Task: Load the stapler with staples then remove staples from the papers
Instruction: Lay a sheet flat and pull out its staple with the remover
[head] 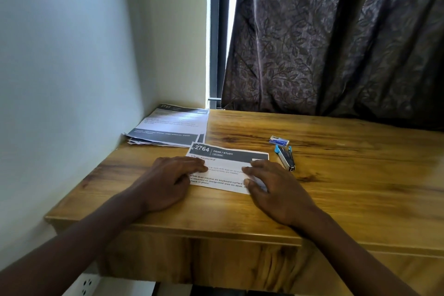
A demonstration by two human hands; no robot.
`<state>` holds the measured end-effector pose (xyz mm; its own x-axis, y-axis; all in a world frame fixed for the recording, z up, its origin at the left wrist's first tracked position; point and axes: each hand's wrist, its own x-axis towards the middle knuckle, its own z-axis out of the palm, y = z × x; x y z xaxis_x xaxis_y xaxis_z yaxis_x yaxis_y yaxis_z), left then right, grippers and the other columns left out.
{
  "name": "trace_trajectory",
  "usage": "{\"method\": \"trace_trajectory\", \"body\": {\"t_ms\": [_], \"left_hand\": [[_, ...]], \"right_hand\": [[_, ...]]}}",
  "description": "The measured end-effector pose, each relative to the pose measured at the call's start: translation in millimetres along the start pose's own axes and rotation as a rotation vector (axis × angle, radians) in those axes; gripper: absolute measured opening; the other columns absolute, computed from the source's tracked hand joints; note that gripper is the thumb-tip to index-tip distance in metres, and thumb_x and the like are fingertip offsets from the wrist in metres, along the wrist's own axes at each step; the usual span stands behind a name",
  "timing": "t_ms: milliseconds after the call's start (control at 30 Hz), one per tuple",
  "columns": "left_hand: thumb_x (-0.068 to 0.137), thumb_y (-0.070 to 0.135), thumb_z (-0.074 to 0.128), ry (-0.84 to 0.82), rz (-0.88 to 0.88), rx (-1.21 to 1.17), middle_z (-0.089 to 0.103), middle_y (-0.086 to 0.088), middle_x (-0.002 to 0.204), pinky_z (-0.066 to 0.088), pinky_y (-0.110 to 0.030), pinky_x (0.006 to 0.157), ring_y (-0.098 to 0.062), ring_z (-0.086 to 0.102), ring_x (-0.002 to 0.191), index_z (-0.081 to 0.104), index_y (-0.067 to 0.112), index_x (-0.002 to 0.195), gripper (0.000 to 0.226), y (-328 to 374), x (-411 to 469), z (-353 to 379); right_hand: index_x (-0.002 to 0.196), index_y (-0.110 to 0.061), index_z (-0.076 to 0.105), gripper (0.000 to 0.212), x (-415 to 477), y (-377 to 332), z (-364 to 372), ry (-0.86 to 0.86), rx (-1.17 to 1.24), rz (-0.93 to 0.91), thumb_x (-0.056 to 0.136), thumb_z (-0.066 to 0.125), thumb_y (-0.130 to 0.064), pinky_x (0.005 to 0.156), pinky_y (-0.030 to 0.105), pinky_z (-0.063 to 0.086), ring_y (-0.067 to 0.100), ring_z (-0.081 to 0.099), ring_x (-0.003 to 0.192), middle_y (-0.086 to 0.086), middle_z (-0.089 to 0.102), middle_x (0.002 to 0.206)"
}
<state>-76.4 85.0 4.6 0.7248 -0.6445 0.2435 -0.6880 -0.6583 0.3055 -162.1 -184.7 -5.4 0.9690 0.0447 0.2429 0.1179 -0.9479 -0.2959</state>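
Note:
A printed sheet headed 2764 (228,151) lies flat on the wooden desk (336,175). My left hand (173,178) rests palm down on its left edge, and my right hand (276,187) presses on its right part, fingers spread. Just right of the sheet lies a small metal stapler with blue trim (286,157), swung open. Behind it sits a little blue and white staple box (278,140). Neither hand touches the stapler or the box.
A stack of more printed papers (170,125) sits in the back left corner against the wall. A dark patterned curtain (336,38) hangs behind the desk. The desk's front edge runs just under my wrists. A wall socket (86,285) shows below.

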Motion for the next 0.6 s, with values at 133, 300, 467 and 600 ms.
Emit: {"method": "trace_trajectory", "body": {"t_ms": [133,300,467,600], "left_hand": [[0.100,0.054,0.043,0.010,0.029,0.026,0.051,0.018,0.149,0.036,-0.034,0.116,-0.003,0.045,0.138,0.054,0.035,0.142,0.048,3.3,4.6,3.4],[0.093,0.069,0.039,0.003,0.038,0.032,0.046,0.024,0.150,0.033,-0.026,0.111,0.001,0.042,0.137,0.049,0.040,0.144,0.060,0.5,7.2,6.4],[0.087,0.075,0.035,0.021,0.060,0.032,0.049,0.024,0.148,0.037,-0.030,0.114,0.002,0.046,0.135,0.051,0.040,0.142,0.067,-2.4,7.3,7.1],[0.082,0.084,0.025,0.008,0.057,0.037,0.047,0.025,0.149,0.036,-0.034,0.115,0.004,0.042,0.135,0.049,0.041,0.142,0.078,-2.8,7.2,7.2]], "right_hand": [[0.136,-0.033,0.055,0.040,-2.0,6.3,-0.3,0.276,0.128,0.068,0.099,0.051,-0.049,0.103,0.034,0.045,0.005,0.042,0.124,-0.012,0.051,0.136],[0.136,-0.023,0.054,0.051,13.1,33.3,-17.4,0.419,0.027,0.368,0.093,0.060,-0.049,0.095,0.036,0.050,0.017,0.051,0.119,0.001,0.053,0.133],[0.126,-0.018,0.060,0.052,37.2,52.4,-29.7,0.188,-0.071,0.490,0.089,0.066,-0.054,0.071,0.031,0.049,0.015,0.060,0.096,0.001,0.065,0.110],[0.105,-0.018,0.065,0.027,47.4,55.8,-37.5,0.083,-0.124,0.482,0.091,0.068,-0.041,0.058,0.029,0.043,0.012,0.058,0.077,-0.002,0.062,0.085]]}}
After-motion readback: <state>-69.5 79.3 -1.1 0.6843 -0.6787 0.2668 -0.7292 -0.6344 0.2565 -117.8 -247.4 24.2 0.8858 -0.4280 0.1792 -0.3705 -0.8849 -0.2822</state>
